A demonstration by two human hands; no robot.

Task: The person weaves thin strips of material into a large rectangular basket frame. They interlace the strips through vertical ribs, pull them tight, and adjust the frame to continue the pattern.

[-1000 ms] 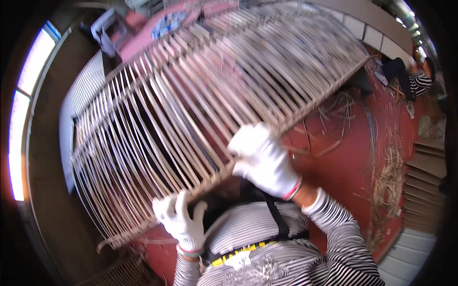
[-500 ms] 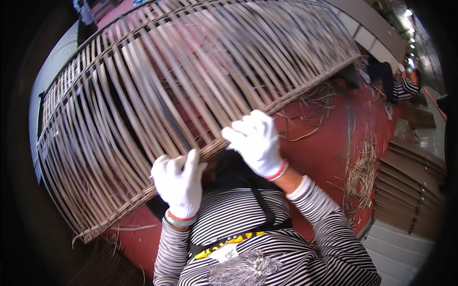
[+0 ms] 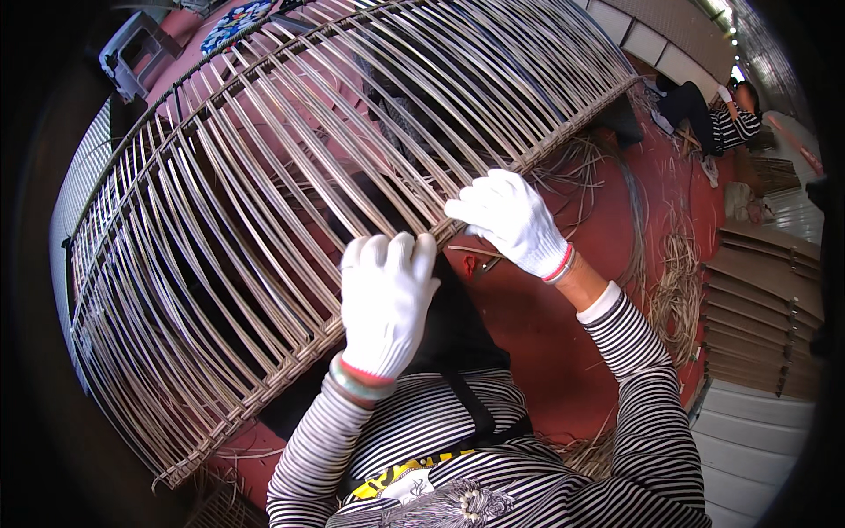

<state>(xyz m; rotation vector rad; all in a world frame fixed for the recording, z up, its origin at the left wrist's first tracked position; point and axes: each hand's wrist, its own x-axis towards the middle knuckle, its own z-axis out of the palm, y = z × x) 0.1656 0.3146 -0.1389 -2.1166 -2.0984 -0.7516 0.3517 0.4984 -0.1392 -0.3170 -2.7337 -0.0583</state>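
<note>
Red workshop floor (image 3: 563, 343) strewn with loose straw-coloured strands; above it a large curved frame of pale cane ribs (image 3: 290, 167), likely light, springy and snappable; white-gloved left hand (image 3: 385, 299) and right hand (image 3: 510, 220) curl closed on its woven lower rim, probably the firmest hold.

We count two gloved hands, the left hand (image 3: 385, 304) and the right hand (image 3: 510, 220), both on one large cane frame (image 3: 290, 167). Just beyond the right fingers (image 3: 466, 207) lies one red-handled tool (image 3: 475, 262), perhaps scissors. Far past them sits one other person (image 3: 709, 110), beside one stack of boards (image 3: 761, 317).
</note>
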